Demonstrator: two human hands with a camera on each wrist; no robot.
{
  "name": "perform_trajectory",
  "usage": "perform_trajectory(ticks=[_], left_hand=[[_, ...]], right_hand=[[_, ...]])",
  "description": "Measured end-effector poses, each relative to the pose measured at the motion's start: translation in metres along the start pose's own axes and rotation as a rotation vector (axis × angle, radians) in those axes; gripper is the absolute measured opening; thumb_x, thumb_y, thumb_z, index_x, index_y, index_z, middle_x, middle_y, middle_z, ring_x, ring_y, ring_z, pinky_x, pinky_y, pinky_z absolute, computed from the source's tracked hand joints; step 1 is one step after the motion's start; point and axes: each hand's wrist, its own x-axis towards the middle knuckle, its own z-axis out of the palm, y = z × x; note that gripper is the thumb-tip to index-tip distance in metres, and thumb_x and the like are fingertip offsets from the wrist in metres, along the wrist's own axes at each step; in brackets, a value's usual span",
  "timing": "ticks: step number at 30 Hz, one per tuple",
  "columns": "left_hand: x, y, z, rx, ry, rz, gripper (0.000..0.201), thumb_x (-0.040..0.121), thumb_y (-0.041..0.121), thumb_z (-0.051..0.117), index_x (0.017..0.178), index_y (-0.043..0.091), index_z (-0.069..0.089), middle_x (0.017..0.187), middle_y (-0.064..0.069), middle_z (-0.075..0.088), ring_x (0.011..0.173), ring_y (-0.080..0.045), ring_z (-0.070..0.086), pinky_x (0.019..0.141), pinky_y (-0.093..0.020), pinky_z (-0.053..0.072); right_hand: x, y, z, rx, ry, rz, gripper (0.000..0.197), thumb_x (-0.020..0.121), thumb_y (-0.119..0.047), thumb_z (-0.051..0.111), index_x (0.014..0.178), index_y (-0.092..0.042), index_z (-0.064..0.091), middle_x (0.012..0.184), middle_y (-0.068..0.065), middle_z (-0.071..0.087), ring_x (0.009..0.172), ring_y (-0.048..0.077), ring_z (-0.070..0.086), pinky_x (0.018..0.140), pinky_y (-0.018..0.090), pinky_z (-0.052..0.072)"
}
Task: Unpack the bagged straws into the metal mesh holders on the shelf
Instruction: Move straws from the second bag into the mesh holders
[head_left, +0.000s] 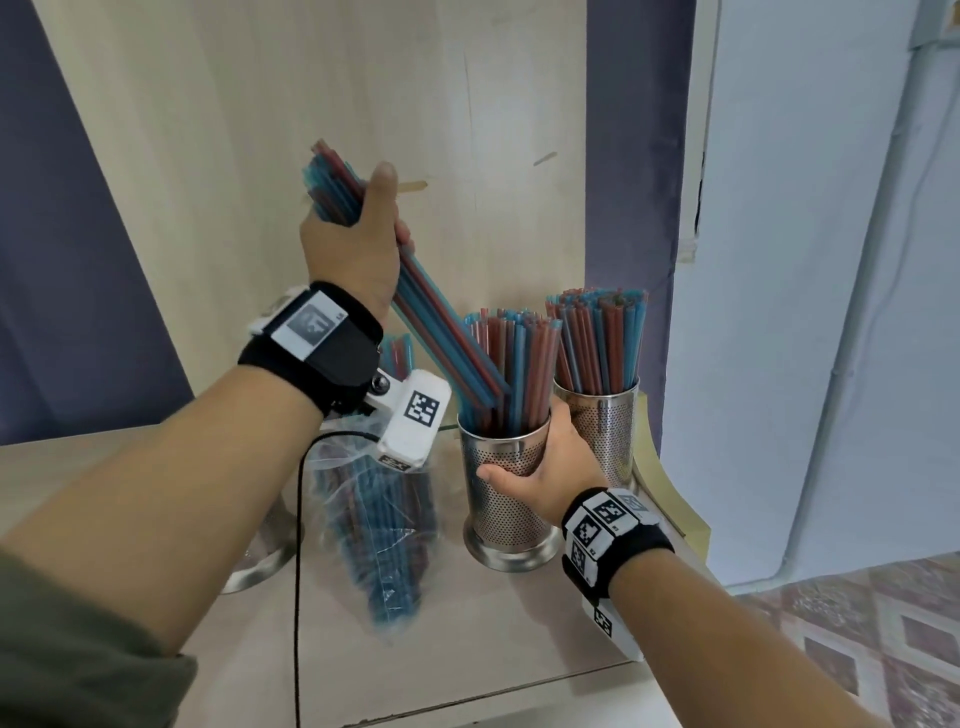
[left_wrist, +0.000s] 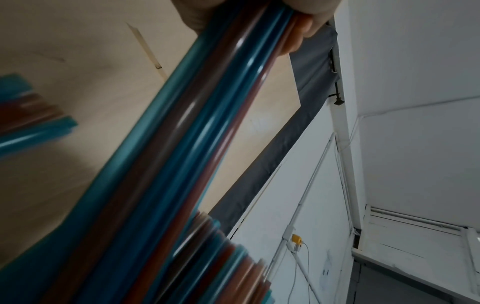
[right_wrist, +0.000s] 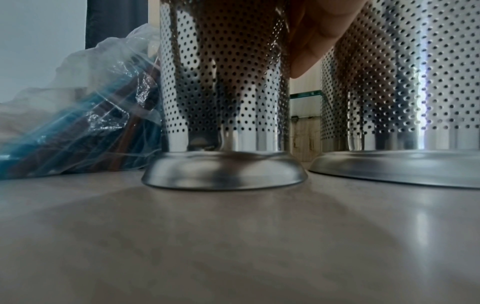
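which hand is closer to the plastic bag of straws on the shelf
Left, going by the head view, though depth is hard to judge. The left hand is raised above the bag, gripping a bundle of straws. The right hand is off to its right, wrapped around the nearer holder.

place: café-type storeroom | evidence: bulk straws (head_left: 511, 364) in perforated holders (head_left: 506, 499), wooden shelf (head_left: 467, 623)

straws (head_left: 441, 332) blue and red-brown — holder (head_left: 511, 499) silver, dotted with holes.
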Motion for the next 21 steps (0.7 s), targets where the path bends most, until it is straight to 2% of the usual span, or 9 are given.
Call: perform_trajectory(ticks=[3, 6, 10, 13, 15, 17, 21], left_hand=[[-0.013, -0.006, 0.004, 0.016, -0.042, 0.072, 0.027, 0.091, 0.024, 0.066, 0.072, 0.013, 0.051, 0.045, 0.007, 0.053, 0.043, -0.012, 0.049, 0.054, -0.028, 0.047], [-0.032, -0.015, 0.006, 0.095, -0.18, 0.13, 0.023, 0.092, 0.021, 0.065, 0.079, 0.005, 0.054, 0.048, 0.005, 0.055, 0.045, -0.011, 0.052, 0.054, -0.024, 0.048], [-0.035, -0.031, 0.006, 0.127, -0.303, 0.07, 0.029, 0.094, 0.018, 0.062, 0.069, 0.01, 0.05, 0.046, 0.005, 0.053, 0.045, -0.015, 0.05, 0.059, -0.028, 0.047], [-0.029, -0.041, 0.004, 0.112, -0.242, 0.006, 0.033, 0.092, 0.021, 0.063, 0.063, 0.012, 0.052, 0.046, 0.005, 0.053, 0.044, -0.015, 0.05, 0.059, -0.03, 0.047], [-0.031, -0.046, 0.004, 0.154, -0.191, 0.031, 0.027, 0.093, 0.022, 0.063, 0.073, 0.005, 0.055, 0.048, 0.006, 0.055, 0.046, -0.01, 0.053, 0.056, -0.024, 0.048], [-0.035, -0.051, 0.005, 0.193, -0.174, 0.085, 0.024, 0.093, 0.023, 0.064, 0.081, 0.004, 0.057, 0.05, 0.007, 0.058, 0.048, -0.007, 0.057, 0.057, -0.02, 0.048], [-0.04, -0.055, 0.01, 0.273, -0.201, 0.103, 0.023, 0.092, 0.025, 0.065, 0.076, 0.01, 0.058, 0.057, 0.008, 0.061, 0.052, -0.001, 0.059, 0.059, -0.015, 0.047]], right_hand=[[0.0, 0.001, 0.0, 0.003, 0.008, 0.001, 0.106, 0.056, -0.063, 0.083, 0.138, -0.026, 0.028, 0.133, -0.008, 0.054, 0.122, 0.012, 0.054, 0.104, 0.031, 0.046], [0.0, 0.001, 0.0, 0.005, 0.007, -0.001, 0.106, 0.055, -0.064, 0.082, 0.138, -0.026, 0.028, 0.132, -0.008, 0.054, 0.121, 0.012, 0.055, 0.103, 0.03, 0.046], [0.001, 0.001, 0.0, -0.013, 0.001, 0.003, 0.108, 0.052, -0.067, 0.08, 0.137, -0.028, 0.026, 0.133, -0.007, 0.054, 0.121, 0.012, 0.055, 0.104, 0.034, 0.047], [0.0, 0.0, 0.0, 0.0, -0.004, -0.001, 0.107, 0.054, -0.063, 0.082, 0.138, -0.027, 0.026, 0.133, -0.008, 0.054, 0.121, 0.012, 0.054, 0.104, 0.03, 0.045], [0.0, 0.0, 0.0, 0.003, -0.004, -0.006, 0.106, 0.057, -0.058, 0.084, 0.139, -0.026, 0.026, 0.133, -0.008, 0.054, 0.121, 0.011, 0.054, 0.102, 0.025, 0.043], [0.0, -0.002, -0.001, 0.007, 0.001, -0.008, 0.105, 0.058, -0.056, 0.085, 0.139, -0.025, 0.027, 0.133, -0.008, 0.054, 0.121, 0.01, 0.054, 0.101, 0.022, 0.042], [0.0, -0.003, -0.001, -0.009, -0.001, 0.0, 0.104, 0.058, -0.056, 0.085, 0.138, -0.024, 0.027, 0.133, -0.007, 0.053, 0.12, 0.011, 0.053, 0.102, 0.024, 0.043]])
